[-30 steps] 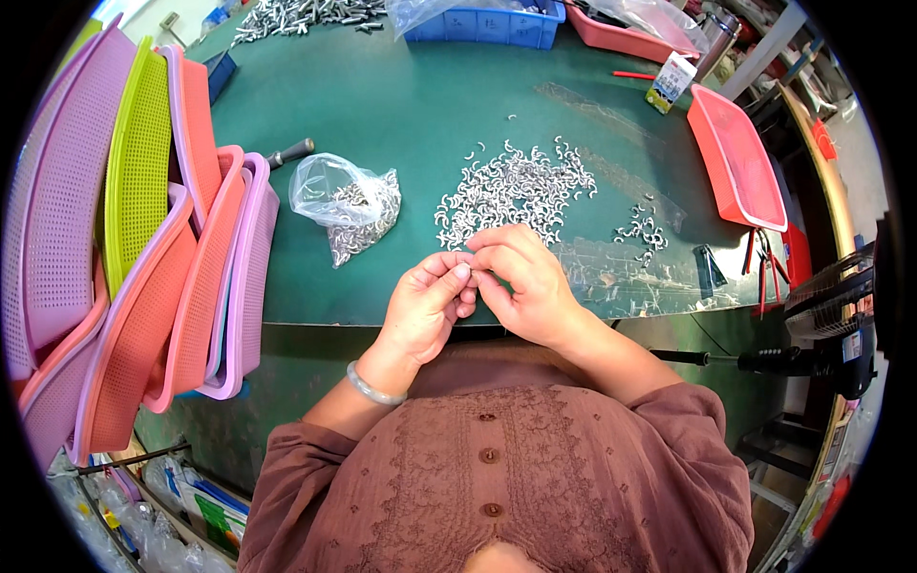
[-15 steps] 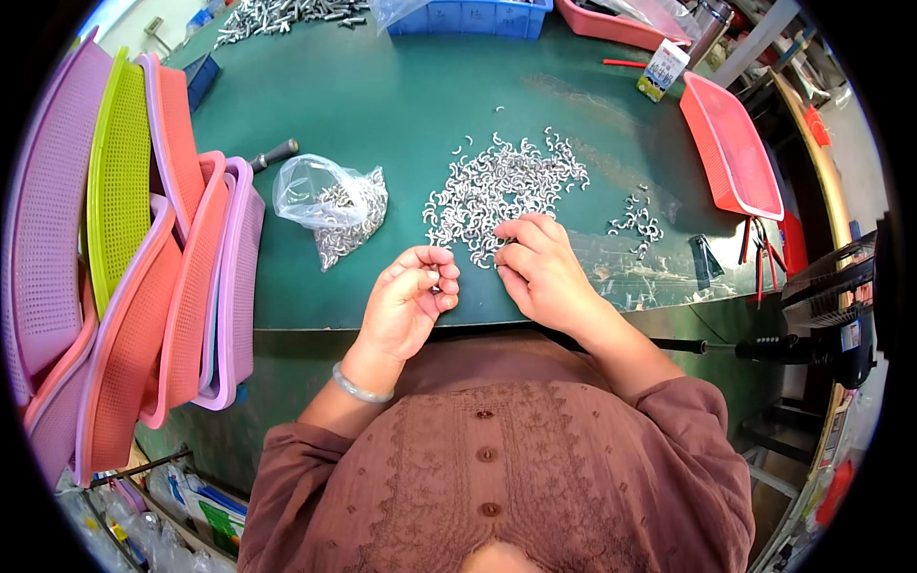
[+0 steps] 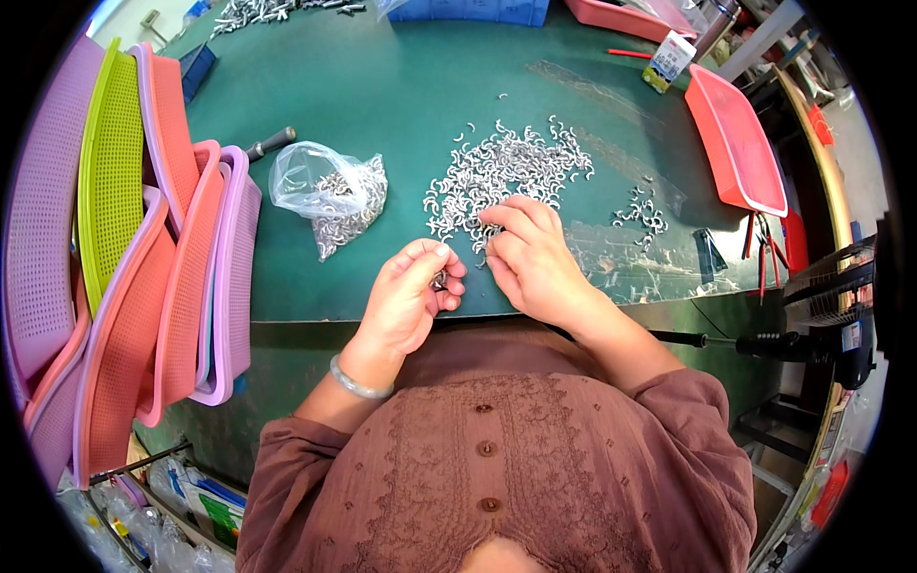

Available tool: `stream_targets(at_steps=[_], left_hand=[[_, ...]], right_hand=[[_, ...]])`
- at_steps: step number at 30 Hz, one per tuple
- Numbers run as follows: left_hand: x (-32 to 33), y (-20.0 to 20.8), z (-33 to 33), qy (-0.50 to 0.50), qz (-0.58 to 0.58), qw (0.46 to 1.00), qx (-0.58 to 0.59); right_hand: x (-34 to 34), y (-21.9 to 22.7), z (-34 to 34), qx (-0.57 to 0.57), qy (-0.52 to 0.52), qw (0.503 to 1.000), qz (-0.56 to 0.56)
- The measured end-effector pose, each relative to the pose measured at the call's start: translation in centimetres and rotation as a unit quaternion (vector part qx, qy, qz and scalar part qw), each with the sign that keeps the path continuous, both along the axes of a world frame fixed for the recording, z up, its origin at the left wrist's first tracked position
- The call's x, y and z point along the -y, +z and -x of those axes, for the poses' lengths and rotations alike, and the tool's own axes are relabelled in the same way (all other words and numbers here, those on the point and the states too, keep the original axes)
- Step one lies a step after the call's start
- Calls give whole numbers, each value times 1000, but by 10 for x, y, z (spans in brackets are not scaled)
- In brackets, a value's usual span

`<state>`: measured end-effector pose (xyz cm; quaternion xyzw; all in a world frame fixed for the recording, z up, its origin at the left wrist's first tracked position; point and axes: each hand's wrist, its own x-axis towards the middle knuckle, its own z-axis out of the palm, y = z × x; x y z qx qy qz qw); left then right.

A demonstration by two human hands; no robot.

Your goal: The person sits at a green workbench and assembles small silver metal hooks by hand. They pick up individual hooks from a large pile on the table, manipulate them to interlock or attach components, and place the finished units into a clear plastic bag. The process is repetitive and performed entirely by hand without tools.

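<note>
A loose pile of small silver C-shaped metal pieces (image 3: 506, 167) is spread over the green table. My right hand (image 3: 535, 253) rests at the pile's near edge, fingers bent down among the pieces; whatever its fingertips pinch is hidden. Close to its left, my left hand (image 3: 406, 291) is curled palm inward above the table's front edge. A few of the metal pieces show between its thumb and fingers. To the left lies a clear plastic bag (image 3: 334, 196), partly filled with similar pieces, its mouth bunched toward the upper left.
Stacked purple, green and coral perforated baskets (image 3: 172, 315) stand along the left. A dark-handled tool (image 3: 272, 143) lies behind the bag. At right are a smaller scatter of pieces (image 3: 642, 215), a coral tray (image 3: 735, 143), red-handled pliers (image 3: 764, 253) and a carton (image 3: 669, 62). A blue bin (image 3: 468, 10) sits at the back.
My right hand has shifted slightly left along the pile's near edge. The left hand has turned a little, and the pieces in its fingers show more. The whole view has tilted slightly.
</note>
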<state>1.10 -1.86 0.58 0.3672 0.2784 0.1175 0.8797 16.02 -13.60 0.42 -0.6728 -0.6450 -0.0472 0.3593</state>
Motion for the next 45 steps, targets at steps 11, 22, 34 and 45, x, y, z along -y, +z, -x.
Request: stream_targets(at_steps=[11, 22, 34, 45], left_hand=[[-2, -1, 1, -13, -7, 1000, 12], [3, 2, -2, 2, -36, 999, -24], [4, -5, -2, -7, 7, 998, 62], [4, -4, 0, -19, 19, 997, 74]], right_hand=[[-2, -1, -2, 10, 25, 999, 31], [-6, 4, 2, -5, 23, 1000, 14], [-5, -4, -5, 10, -28, 999, 14], [-3, -4, -3, 47, -12, 998, 35]])
